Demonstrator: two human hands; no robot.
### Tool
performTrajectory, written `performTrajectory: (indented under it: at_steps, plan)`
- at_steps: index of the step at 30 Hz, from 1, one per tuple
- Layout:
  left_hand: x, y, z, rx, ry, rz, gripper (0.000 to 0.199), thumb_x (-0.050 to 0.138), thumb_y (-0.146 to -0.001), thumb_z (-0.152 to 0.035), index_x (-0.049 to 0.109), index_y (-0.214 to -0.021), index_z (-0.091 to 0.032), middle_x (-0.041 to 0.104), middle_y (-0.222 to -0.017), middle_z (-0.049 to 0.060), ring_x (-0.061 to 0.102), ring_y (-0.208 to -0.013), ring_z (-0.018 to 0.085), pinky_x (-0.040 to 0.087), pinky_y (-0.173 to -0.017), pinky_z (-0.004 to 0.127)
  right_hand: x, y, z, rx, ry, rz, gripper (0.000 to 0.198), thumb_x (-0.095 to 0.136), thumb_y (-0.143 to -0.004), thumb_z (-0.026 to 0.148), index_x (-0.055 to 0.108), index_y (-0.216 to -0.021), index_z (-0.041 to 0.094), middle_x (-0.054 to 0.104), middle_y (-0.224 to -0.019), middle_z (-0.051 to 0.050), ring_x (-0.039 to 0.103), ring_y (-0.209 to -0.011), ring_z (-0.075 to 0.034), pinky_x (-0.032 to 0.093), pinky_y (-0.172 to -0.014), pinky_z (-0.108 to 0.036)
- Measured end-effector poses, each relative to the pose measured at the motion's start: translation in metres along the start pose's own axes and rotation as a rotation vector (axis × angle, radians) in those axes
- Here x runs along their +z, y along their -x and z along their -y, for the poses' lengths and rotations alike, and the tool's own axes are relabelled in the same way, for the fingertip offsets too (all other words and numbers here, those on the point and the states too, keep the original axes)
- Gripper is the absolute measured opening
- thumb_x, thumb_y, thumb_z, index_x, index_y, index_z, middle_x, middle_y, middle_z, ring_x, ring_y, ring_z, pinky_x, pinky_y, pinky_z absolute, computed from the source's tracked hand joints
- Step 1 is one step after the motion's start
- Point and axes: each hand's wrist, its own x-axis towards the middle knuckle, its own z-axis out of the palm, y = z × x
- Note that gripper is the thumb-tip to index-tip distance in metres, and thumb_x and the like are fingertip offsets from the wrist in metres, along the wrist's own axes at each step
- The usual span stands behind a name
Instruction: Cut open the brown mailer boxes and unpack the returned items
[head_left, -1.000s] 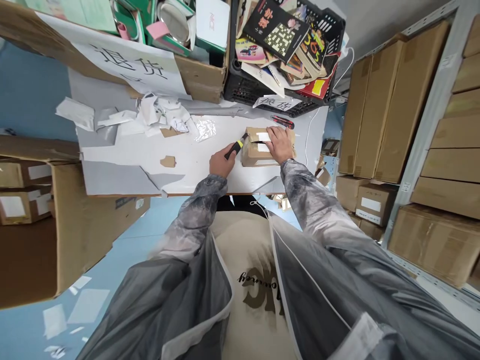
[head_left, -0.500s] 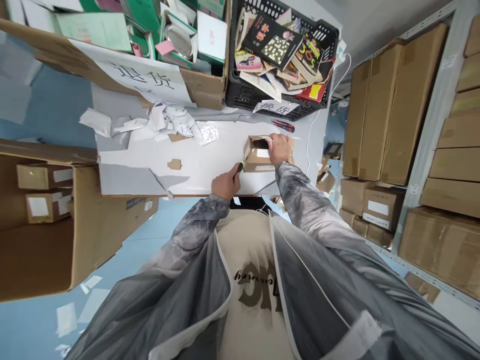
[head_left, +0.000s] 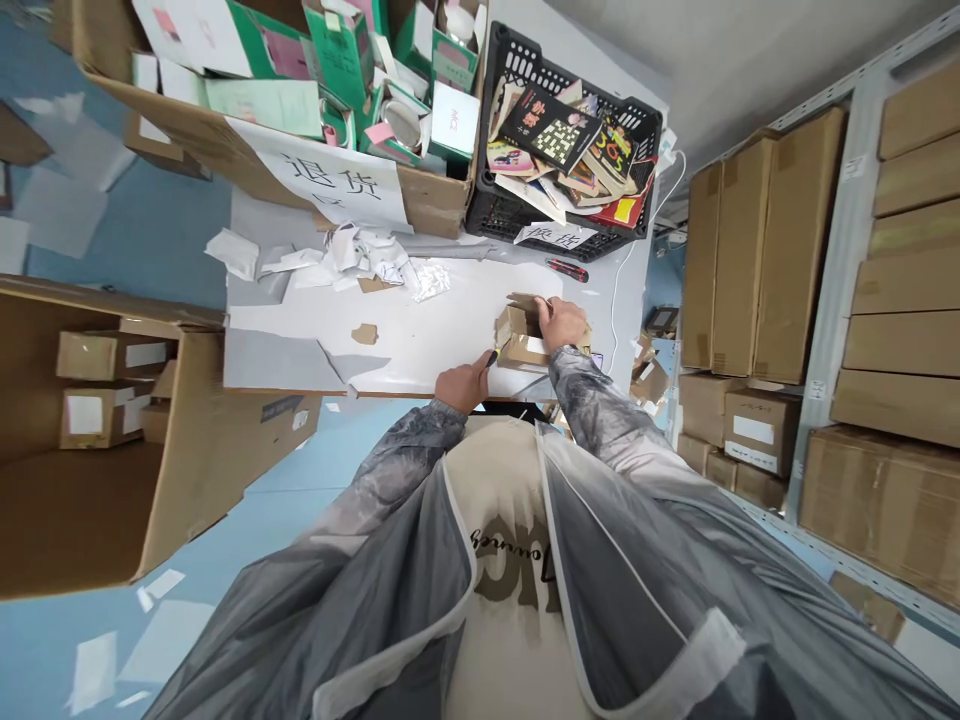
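A small brown cardboard box (head_left: 514, 352) with a white label sits near the front edge of the white table (head_left: 420, 335), its top partly open. My left hand (head_left: 461, 386) is closed round a small black and yellow cutter (head_left: 493, 357), whose tip is at the box's left side. My right hand (head_left: 564, 324) grips the box's upper right part, with its fingers at a raised flap (head_left: 525, 301). The inside of the box is dark, and I cannot make out what it holds. Beyond the box lies a red and black utility knife (head_left: 567, 269).
A large carton (head_left: 435, 203) of green and white boxes stands at the back left, beside a black crate (head_left: 491, 215) of books. Crumpled paper (head_left: 360, 250) lies on the table. A big open carton (head_left: 199, 450) stands at left; shelves with cartons (head_left: 799, 250) line the right.
The box's far flap has been lifted up at my right hand. My left hand keeps the cutter by the box's left side. The whole view has shifted slightly.
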Motion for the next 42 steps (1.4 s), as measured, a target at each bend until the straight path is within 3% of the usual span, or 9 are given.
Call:
performTrajectory:
  at_steps: [3,8,13,16,21,28,32,36,42]
  plan:
    - [0.001,0.0,0.008,0.007,0.0,-0.015,0.068,0.047,-0.128,-0.042,0.062,-0.193,-0.028,0.092,-0.13,0.023,0.089,-0.115,0.042,0.059,-0.094,0.045,0.002,0.016,-0.001,-0.07,0.009,-0.09,0.049,0.052,-0.134,0.05,0.086,-0.132,0.015,0.081,-0.135,-0.027,0.068,-0.132,-0.042,0.047,-0.122,-0.056]
    - [0.003,0.002,0.017,0.007,-0.004,-0.03,0.068,0.047,-0.129,-0.043,0.061,-0.194,-0.03,0.092,-0.132,0.022,0.09,-0.117,0.042,0.06,-0.095,0.043,0.008,0.07,-0.008,-0.324,0.041,0.133,0.054,0.036,-0.131,0.028,0.09,-0.125,0.019,0.081,-0.119,-0.023,0.069,-0.12,-0.04,0.048,-0.115,-0.054]
    - [0.001,0.003,0.026,0.066,-0.007,0.003,0.068,0.049,-0.128,-0.043,0.06,-0.195,-0.034,0.093,-0.134,0.02,0.09,-0.12,0.042,0.062,-0.096,0.043,0.014,0.112,-0.028,-0.329,0.034,0.146,0.072,0.06,-0.128,0.067,0.078,-0.167,0.01,0.075,-0.156,-0.033,0.064,-0.144,-0.05,0.047,-0.126,-0.062]
    - [-0.002,0.005,0.036,0.109,-0.002,0.002,0.065,0.055,-0.127,-0.045,0.067,-0.19,-0.037,0.095,-0.134,0.018,0.09,-0.121,0.042,0.063,-0.096,0.044,0.013,0.115,-0.042,-0.371,0.091,0.252,0.093,0.08,-0.117,0.071,0.065,-0.179,0.004,0.066,-0.174,-0.038,0.055,-0.161,-0.056,0.039,-0.138,-0.069]
    - [-0.013,0.0,0.043,0.135,0.098,-0.132,0.063,0.057,-0.126,-0.055,0.075,-0.183,-0.038,0.096,-0.135,0.013,0.091,-0.121,0.04,0.064,-0.098,0.041,0.004,0.11,-0.052,-0.405,0.143,0.453,0.067,0.088,-0.113,0.04,0.072,-0.169,0.007,0.076,-0.164,-0.032,0.067,-0.152,-0.048,0.05,-0.13,-0.054]
    - [-0.019,-0.036,0.042,0.219,0.113,-0.148,0.061,0.065,-0.122,-0.054,0.081,-0.178,-0.038,0.095,-0.143,0.011,0.09,-0.126,0.042,0.066,-0.106,0.046,-0.018,0.115,-0.043,-0.404,0.139,0.454,0.051,0.094,-0.112,0.039,0.079,-0.152,0.012,0.084,-0.147,-0.026,0.078,-0.138,-0.043,0.059,-0.115,-0.047]
    - [-0.004,-0.039,0.065,0.338,0.337,-0.172,0.058,0.063,-0.12,-0.054,0.086,-0.171,-0.035,0.092,-0.152,0.007,0.091,-0.132,0.037,0.069,-0.115,0.045,-0.026,0.115,-0.035,-0.281,0.117,0.353,0.045,0.101,-0.107,0.045,0.08,-0.135,0.017,0.087,-0.138,-0.024,0.081,-0.132,-0.041,0.062,-0.108,-0.044]
    - [0.016,-0.028,0.081,0.283,0.553,-0.239,0.063,0.059,-0.121,-0.056,0.085,-0.171,-0.029,0.091,-0.155,0.006,0.09,-0.14,0.035,0.07,-0.121,0.043,-0.032,0.112,-0.02,-0.022,0.003,0.269,0.048,0.103,-0.103,0.053,0.077,-0.127,0.021,0.089,-0.128,-0.022,0.085,-0.124,-0.041,0.065,-0.103,-0.043]
    - [0.044,-0.021,0.075,0.128,0.735,-0.251,0.074,0.055,-0.123,-0.063,0.08,-0.177,-0.019,0.09,-0.094,0.005,0.089,-0.09,0.027,0.072,-0.099,0.034,-0.026,0.065,-0.003,0.548,-0.754,-0.073,0.059,0.105,-0.092,0.057,0.077,-0.132,0.023,0.091,-0.131,-0.015,0.087,-0.129,-0.035,0.073,-0.118,-0.05]
